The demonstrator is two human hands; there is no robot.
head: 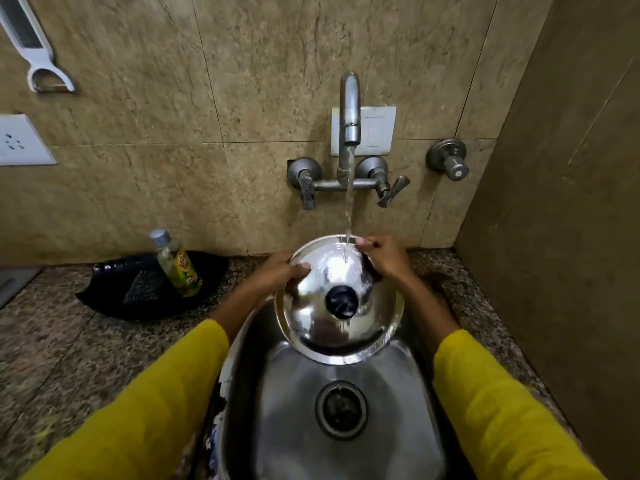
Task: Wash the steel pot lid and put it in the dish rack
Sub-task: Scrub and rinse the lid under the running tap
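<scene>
A round steel pot lid (311, 320) with a black knob (341, 301) is held tilted over the steel sink (277, 410), its top facing me. Water runs from the wall tap (349, 109) onto the lid's far part. My left hand (280, 271) grips the lid's left rim, thumb on top. My right hand (381, 256) holds the far right rim, fingers curled over the edge. No dish rack is in view.
A black tray (114, 292) on the granite counter at the left holds a dish-soap bottle (178, 265) and a dark scrub pad (145, 287). The sink drain (341, 408) lies below the lid. A peeler (31, 43) hangs on the wall; a side wall stands at right.
</scene>
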